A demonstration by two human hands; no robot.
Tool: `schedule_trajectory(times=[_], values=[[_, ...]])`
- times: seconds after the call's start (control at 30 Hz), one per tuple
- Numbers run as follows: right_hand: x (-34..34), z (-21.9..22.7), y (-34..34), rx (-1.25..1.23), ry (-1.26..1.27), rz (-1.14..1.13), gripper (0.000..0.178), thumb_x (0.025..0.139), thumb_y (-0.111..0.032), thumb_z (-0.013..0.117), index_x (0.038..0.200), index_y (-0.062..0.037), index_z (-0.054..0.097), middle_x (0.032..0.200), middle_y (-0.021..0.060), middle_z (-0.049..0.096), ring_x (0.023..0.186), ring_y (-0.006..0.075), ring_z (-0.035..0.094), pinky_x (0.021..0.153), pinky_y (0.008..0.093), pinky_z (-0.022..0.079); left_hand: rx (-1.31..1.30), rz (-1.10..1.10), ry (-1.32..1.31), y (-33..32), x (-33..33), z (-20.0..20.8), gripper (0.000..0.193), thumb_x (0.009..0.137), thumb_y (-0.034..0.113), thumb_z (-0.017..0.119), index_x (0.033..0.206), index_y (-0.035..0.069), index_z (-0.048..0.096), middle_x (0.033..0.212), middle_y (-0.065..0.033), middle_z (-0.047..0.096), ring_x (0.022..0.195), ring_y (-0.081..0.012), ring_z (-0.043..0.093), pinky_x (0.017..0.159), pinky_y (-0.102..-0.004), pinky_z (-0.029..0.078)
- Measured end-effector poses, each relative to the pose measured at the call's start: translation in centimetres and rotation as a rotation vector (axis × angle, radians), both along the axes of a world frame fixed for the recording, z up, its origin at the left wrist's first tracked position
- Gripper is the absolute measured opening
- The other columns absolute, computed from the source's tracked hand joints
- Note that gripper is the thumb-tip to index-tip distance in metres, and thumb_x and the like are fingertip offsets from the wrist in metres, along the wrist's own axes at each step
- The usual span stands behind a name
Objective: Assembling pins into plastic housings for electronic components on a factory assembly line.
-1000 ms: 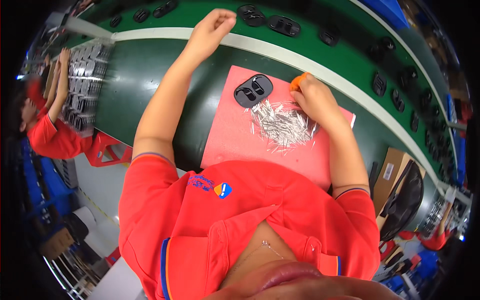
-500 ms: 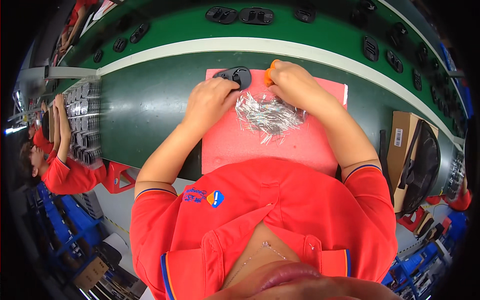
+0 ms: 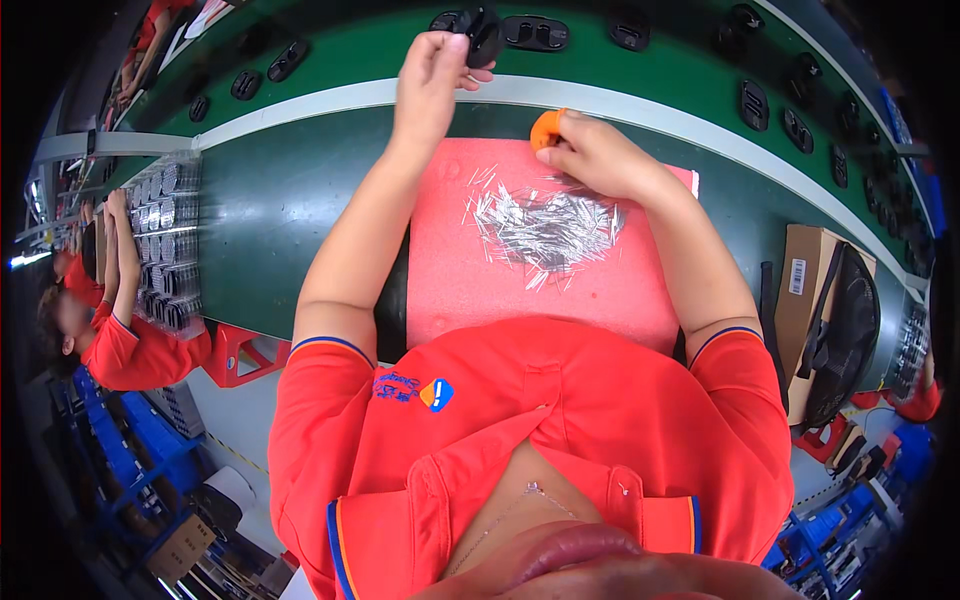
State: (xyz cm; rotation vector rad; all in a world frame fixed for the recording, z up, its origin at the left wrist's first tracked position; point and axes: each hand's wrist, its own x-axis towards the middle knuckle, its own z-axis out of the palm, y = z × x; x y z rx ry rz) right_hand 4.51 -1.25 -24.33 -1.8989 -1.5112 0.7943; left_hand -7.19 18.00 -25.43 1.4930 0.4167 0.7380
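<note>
Your left hand (image 3: 432, 72) has left the pink foam mat (image 3: 470, 280) and now reaches to the upper middle of the frame, fingers clamped on the black oval plastic part (image 3: 484, 36) above the green conveyor belt (image 3: 330, 70). That part looks finished and nearly handed off. Right of it, your right hand (image 3: 598, 158) grips the orange-handled tool (image 3: 546, 128), beside the loose pile of thin metal pins (image 3: 550, 226); many remain.

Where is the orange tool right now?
In the head view, the orange tool is in the right hand, at the far edge of the pink foam pad, just beyond the pile of metal pins.
</note>
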Motion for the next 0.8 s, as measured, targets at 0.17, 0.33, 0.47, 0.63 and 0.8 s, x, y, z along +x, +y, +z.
schedule_trajectory(times=[0.17, 0.33, 0.47, 0.63, 0.8], values=[[1.0, -1.1, 1.2, -0.029, 0.458, -0.227, 0.022, 0.094, -0.02, 0.059, 0.11, -0.0041, 0.057, 0.087, -0.0016, 0.054, 0.073, 0.0072, 0.048, 0.068, 0.0226, 0.042, 0.443, 0.127, 0.058, 0.8, 1.2, -3.5, 0.028, 0.095, 0.017, 0.059, 0.116, 0.002, 0.048, 0.076, -0.0042, 0.057, 0.064, -0.0123, 0.056, 0.063, -0.0274, 0.047], [2.3, -2.7, 2.0, 0.186, 0.845, -0.474, 0.028, 0.096, -0.018, 0.055, 0.12, -0.0039, 0.058, 0.084, -0.0023, 0.056, 0.072, 0.0059, 0.046, 0.068, 0.02, 0.04, 0.296, -0.039, 0.075, -0.7, 0.9, -2.9, 0.038, 0.089, 0.013, 0.067, 0.124, 0.006, 0.055, 0.085, -0.0082, 0.07, 0.077, -0.0107, 0.064, 0.071, -0.0258, 0.051], [2.8, -2.8, 1.9, 0.392, 0.929, -0.609, 0.024, 0.095, -0.018, 0.058, 0.114, -0.004, 0.061, 0.092, 0.0009, 0.063, 0.071, 0.0054, 0.048, 0.069, 0.0207, 0.042, 0.442, -0.144, 0.168, -1.6, 0.8, -1.6, 0.019, 0.088, 0.01, 0.067, 0.105, 0.003, 0.07, 0.096, -0.0069, 0.07, 0.084, -0.0112, 0.065, 0.075, -0.0235, 0.051], [1.1, -0.8, 2.0, 0.539, 0.76, -0.656, 0.025, 0.091, -0.011, 0.063, 0.115, -0.0028, 0.061, 0.103, 0.0052, 0.066, 0.089, 0.0087, 0.06, 0.081, 0.0215, 0.045, 0.666, -0.157, 0.103, -2.1, 0.4, -1.6, 0.021, 0.086, 0.013, 0.068, 0.106, 0.004, 0.07, 0.099, -0.0109, 0.071, 0.087, -0.0198, 0.069, 0.076, -0.0281, 0.053], [0.4, -2.2, 1.9, 0.49, 0.665, -0.617, 0.027, 0.091, -0.014, 0.065, 0.115, -0.0022, 0.062, 0.104, 0.0024, 0.065, 0.096, 0.0091, 0.059, 0.089, 0.0232, 0.044, 0.715, -0.168, 0.113, -2.6, 0.3, -1.2, 0.02, 0.085, 0.013, 0.069, 0.103, 0.004, 0.071, 0.096, -0.0104, 0.072, 0.085, -0.0204, 0.07, 0.074, -0.0283, 0.054]])
